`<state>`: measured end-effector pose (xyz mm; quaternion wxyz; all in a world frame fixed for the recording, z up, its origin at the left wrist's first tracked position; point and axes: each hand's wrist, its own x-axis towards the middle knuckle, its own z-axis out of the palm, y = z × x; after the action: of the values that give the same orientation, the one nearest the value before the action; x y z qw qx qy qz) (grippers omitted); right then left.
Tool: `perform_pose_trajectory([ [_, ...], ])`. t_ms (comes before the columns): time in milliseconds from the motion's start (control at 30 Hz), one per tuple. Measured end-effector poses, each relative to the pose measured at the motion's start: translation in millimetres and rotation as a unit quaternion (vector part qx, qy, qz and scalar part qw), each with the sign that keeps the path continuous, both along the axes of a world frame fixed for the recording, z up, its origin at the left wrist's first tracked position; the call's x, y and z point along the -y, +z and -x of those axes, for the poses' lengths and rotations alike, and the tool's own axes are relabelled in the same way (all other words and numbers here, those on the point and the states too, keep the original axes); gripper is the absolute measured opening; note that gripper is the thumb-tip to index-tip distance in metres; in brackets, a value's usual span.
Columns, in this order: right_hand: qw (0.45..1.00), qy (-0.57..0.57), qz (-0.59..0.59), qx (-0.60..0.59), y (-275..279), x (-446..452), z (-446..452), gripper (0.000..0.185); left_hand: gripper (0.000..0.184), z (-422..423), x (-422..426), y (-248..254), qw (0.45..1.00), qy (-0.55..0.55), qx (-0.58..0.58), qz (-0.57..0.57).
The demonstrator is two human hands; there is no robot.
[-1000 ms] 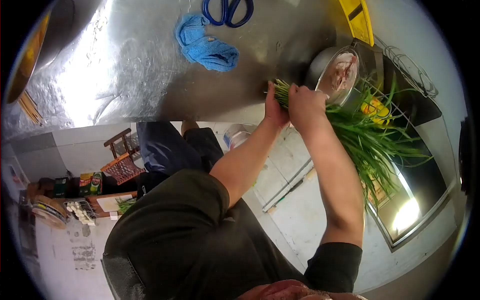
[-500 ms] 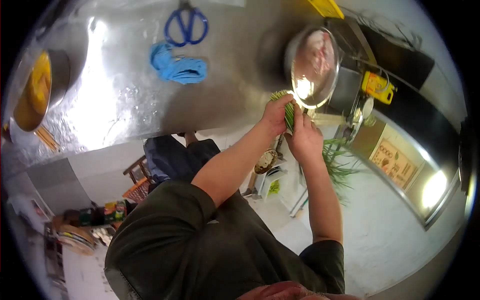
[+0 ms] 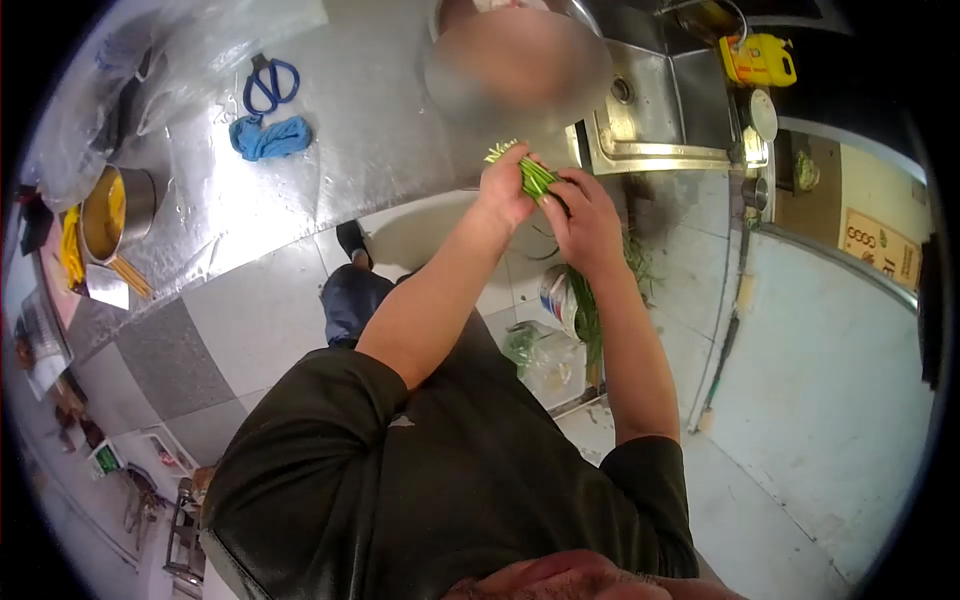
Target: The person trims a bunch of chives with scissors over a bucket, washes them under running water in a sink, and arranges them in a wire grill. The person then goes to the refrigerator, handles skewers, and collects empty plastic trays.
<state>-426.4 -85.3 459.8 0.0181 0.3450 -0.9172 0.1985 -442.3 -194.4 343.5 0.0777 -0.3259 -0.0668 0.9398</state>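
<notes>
Head view, from the left: a pot with orange-yellow contents point(image 3: 115, 215) sits near the left end of the counter point(image 3: 380, 130), close to its near edge, and thin wooden sticks point(image 3: 130, 278) lie just beside it, pointing to that edge. Further right, the blue-handled scissors point(image 3: 270, 88) lie behind a crumpled blue cloth point(image 3: 270, 138), the two nearly touching.

The left hand point(image 3: 508, 187) is closed round the bunch of long green stalks point(image 3: 538, 178), near the pale ends, which poke out above the fist. The bunch is held just past the near edge of the counter, near the corner where the sink begins. Behind it stands a metal-rimmed bowl point(image 3: 588, 20); what it holds is mostly blurred.

The right hand point(image 3: 590, 228) is narrow, its fingers partly curled, the fingertips at the stalks just below the left fist; whether it grips them cannot be told. The leafy part hangs under the right forearm, near a bucket point(image 3: 558, 300) on the floor.

For good handling, the left fist should be firm enough to keep the ends together, yet not so tight that it crushes the stalks. The right fingers would do best working lightly close to that fist, with the long leaves kept from twisting or snagging on the bucket.

Right of the hands is the sink point(image 3: 640, 152), and beyond it a yellow jug point(image 3: 760, 62).
</notes>
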Motion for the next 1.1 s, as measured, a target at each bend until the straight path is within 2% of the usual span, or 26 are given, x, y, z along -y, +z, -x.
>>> perform_pose_trajectory([
  [133,0.999,-0.001,0.034,-0.027,-5,-25,4,0.01,0.015,-7,-33,8,1.0,-0.002,-0.01,0.024],
  [267,0.999,-0.033,-0.002,-0.02,-2,-49,-5,0.01,0.015,-13,-60,16,0.999,0.006,-0.031,0.022],
  [367,0.995,-0.033,-0.056,-0.071,10,-59,-11,0.007,0.016,-16,-79,14,0.998,-0.007,-0.053,0.017],
  [467,0.988,-0.095,-0.082,-0.091,8,-61,-13,0.004,0.014,-15,-88,30,0.997,-0.024,-0.067,0.043],
  [567,0.982,-0.177,0.037,-0.053,16,-67,-14,0.006,0.015,-19,-87,56,0.994,-0.045,-0.079,0.061],
  [600,0.969,-0.227,0.094,0.039,27,-66,-14,0.013,0.016,-19,-88,55,0.99,-0.048,-0.101,0.081],
  [700,0.938,-0.306,0.104,0.123,42,-65,-6,0.02,0.015,-19,-90,59,0.987,-0.06,-0.139,0.063],
  [733,0.924,-0.304,0.156,0.172,43,-68,0,0.024,0.017,-21,-87,65,0.983,-0.076,-0.151,0.077],
  [833,0.891,-0.312,0.223,0.243,42,-66,8,0.018,0.023,-27,-77,84,0.971,-0.115,-0.184,0.1],
  [867,0.864,-0.31,0.274,0.286,39,-67,10,0.018,0.025,-27,-73,87,0.968,-0.125,-0.193,0.097],
  [1000,0.861,-0.306,0.322,0.248,42,-54,10,0.019,0.03,-23,-69,93,0.96,-0.122,-0.244,0.062],
  [1100,0.85,-0.308,0.361,0.228,29,-56,11,0.02,0.024,-19,-74,97,0.968,-0.122,-0.217,0.036],
])
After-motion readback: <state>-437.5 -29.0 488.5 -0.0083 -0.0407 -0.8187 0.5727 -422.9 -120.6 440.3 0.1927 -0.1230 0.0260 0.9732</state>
